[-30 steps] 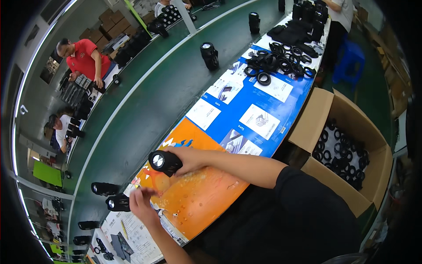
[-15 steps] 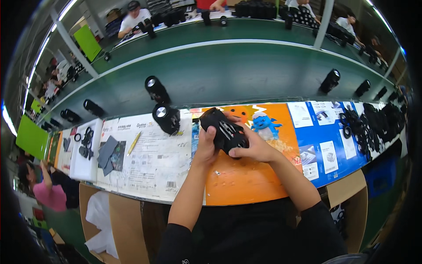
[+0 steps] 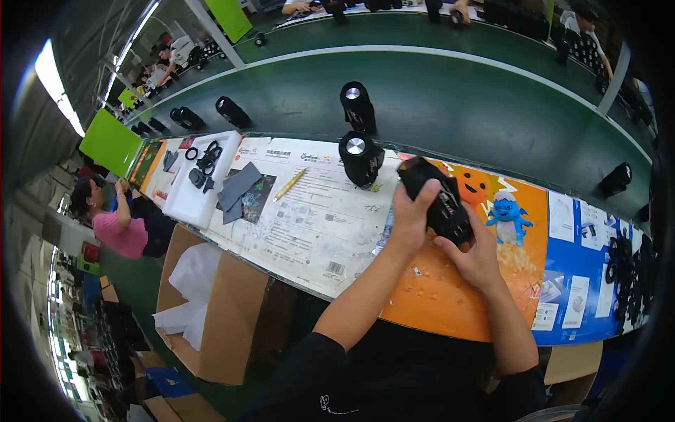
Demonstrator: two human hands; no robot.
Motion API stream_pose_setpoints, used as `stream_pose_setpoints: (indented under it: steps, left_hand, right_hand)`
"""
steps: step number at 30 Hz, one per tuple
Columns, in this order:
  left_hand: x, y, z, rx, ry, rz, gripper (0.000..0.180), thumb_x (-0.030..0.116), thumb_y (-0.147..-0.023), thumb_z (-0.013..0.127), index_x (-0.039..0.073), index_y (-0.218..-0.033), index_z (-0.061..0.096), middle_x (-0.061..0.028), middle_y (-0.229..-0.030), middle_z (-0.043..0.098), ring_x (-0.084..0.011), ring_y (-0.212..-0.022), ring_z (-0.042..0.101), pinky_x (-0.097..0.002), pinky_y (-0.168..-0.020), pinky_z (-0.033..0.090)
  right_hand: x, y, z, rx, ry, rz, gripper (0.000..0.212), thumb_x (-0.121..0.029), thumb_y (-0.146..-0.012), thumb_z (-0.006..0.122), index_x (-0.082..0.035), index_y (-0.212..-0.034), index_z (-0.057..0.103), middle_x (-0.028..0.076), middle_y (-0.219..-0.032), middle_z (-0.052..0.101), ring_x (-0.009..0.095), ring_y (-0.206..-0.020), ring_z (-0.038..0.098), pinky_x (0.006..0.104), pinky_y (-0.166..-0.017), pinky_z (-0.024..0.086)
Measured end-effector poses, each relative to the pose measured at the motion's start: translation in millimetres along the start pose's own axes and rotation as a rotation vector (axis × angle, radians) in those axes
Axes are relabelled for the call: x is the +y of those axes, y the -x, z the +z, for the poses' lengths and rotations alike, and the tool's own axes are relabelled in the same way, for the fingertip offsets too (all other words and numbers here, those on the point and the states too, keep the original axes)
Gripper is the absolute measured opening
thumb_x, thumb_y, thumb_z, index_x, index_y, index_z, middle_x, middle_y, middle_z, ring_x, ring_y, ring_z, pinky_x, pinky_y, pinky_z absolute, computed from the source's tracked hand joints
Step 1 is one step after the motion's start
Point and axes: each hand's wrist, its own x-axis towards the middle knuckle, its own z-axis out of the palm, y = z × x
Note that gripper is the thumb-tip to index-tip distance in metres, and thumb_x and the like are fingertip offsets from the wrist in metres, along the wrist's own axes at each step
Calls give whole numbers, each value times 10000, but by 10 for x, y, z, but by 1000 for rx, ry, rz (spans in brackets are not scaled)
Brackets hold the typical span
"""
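A black cylindrical speaker (image 3: 448,211) with white markings on its side is held tilted between both hands above the orange part of the worktop. My left hand (image 3: 415,211) grips its left side, thumb laid across the body. My right hand (image 3: 479,257) closes round its lower right side, with the thumb near the lower end. Just left of my hands, a similar speaker (image 3: 360,165) with a round silver top stands at the worktop's far edge. Behind it, another speaker (image 3: 357,109) stands on the green conveyor belt (image 3: 450,91).
To the left lie a yellow pen (image 3: 290,184), grey cloths (image 3: 240,190) and a white foam tray (image 3: 184,204) with black cords. More black cords (image 3: 624,271) are heaped at the far right. An open cardboard box (image 3: 228,316) stands below the front edge. A person in pink (image 3: 119,225) is at the left.
My view has turned left, so the worktop shows farther right and slanted. The speaker stays in both hands, with my right hand now lower along its side.
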Motion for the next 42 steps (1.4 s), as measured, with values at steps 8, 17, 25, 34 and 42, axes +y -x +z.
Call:
stream_pose_setpoints:
  steps: [8,17,25,34,42]
  left_hand:
    - [138,-58,-197,-252,73,-96,920,630,-882,914,53,-1502,552,-143,-1287,712,-367,-1202,752,-498,-1048,648]
    - [77,25,-45,-379,67,-95,909,626,-877,921,61,-1471,527,-144,-1223,678,-353,-1179,736,-493,-1052,631]
    - [101,44,-10,-336,81,-105,754,433,-877,942,41,-1402,569,-138,-1193,707,-312,-1115,763,-451,-1008,641]
    - [83,20,-66,-436,99,-126,746,417,-868,953,50,-1395,573,-142,-1205,716,-305,-1133,755,-458,-1029,630]
    - [59,52,-6,-424,92,-128,738,371,-863,965,70,-1400,559,-139,-1199,718,-310,-1158,751,-465,-1050,626]
  right_hand:
    - [81,6,63,22,81,-157,808,-262,-900,967,28,-1538,567,189,-1308,750,241,-1199,741,373,-1042,578]
    - [122,72,-25,-43,-34,-122,862,-100,-922,940,99,-1614,467,134,-1444,642,193,-1328,649,356,-1157,531]
    - [145,106,94,86,131,-209,984,-275,-871,990,116,-1614,477,284,-1504,665,344,-1419,674,420,-1175,529]
    - [214,95,65,103,104,-281,962,-254,-868,993,136,-1590,490,282,-1435,698,312,-1368,700,409,-1156,545]
    - [244,102,14,74,53,-249,954,-274,-885,987,137,-1590,493,243,-1400,722,243,-1330,701,390,-1144,547]
